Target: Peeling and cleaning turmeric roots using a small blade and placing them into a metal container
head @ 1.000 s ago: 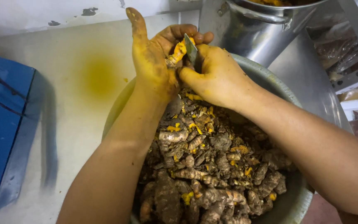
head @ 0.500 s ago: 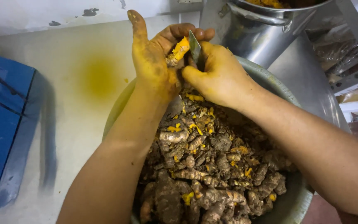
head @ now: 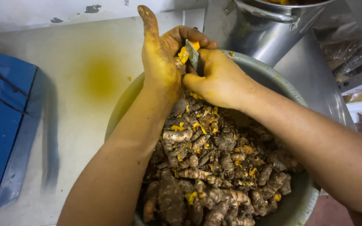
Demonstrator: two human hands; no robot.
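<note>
Left hand (head: 160, 58) clamps a turmeric root (head: 184, 53); right hand (head: 216, 77) grips a blade (head: 192, 54) at 12 o'clock above the bowl (head: 290, 90). Slick fingers risk a slip, likely cutting the thumb.

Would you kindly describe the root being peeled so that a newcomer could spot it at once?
Find the big metal bowl heaped with brown roots. Above its far rim, the left hand holds one root against the blade in the right hand. It alone shows bright orange flesh.
</note>
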